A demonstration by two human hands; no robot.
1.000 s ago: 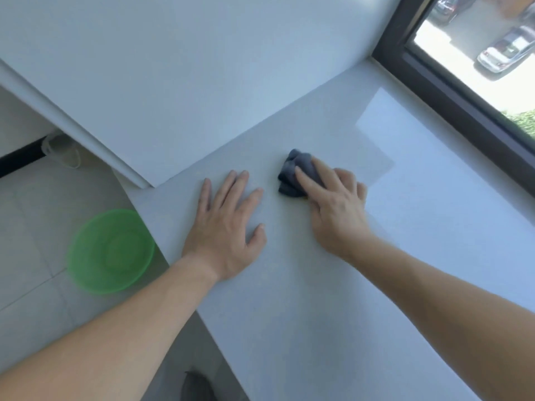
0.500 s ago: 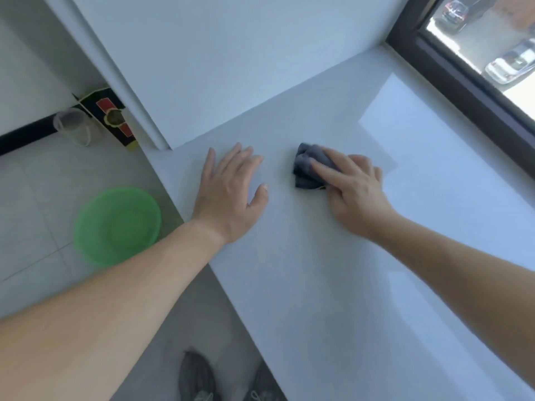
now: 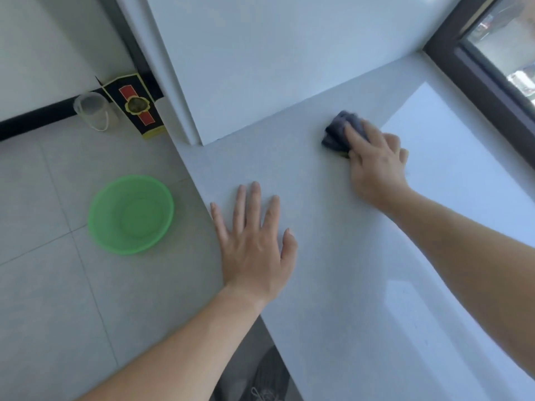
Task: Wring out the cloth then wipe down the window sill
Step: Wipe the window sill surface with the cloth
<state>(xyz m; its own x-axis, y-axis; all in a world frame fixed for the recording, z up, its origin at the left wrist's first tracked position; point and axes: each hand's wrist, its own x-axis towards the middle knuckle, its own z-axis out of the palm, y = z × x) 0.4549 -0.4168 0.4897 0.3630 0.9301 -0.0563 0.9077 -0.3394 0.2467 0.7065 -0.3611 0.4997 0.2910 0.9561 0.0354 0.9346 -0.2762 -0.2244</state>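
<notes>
Head view: my left hand (image 3: 254, 250) lies flat on the window sill (image 3: 333, 285) near its front edge, fingers spread and holding nothing, while farther in my right hand (image 3: 373, 163) presses the bunched dark cloth (image 3: 337, 131) onto the sill with fingers laid over it, short of the window frame (image 3: 477, 73).

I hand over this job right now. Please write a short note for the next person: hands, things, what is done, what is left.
Left hand: flat on the window sill, fingers spread, holds nothing.
Right hand: presses the dark cloth on the sill, near the wall.
Green basin: on the floor, left of the sill.
Done: cloth is on the sill, wiping under way; wringing cannot be checked here.
Left: wipe the rest of the sill.
</notes>
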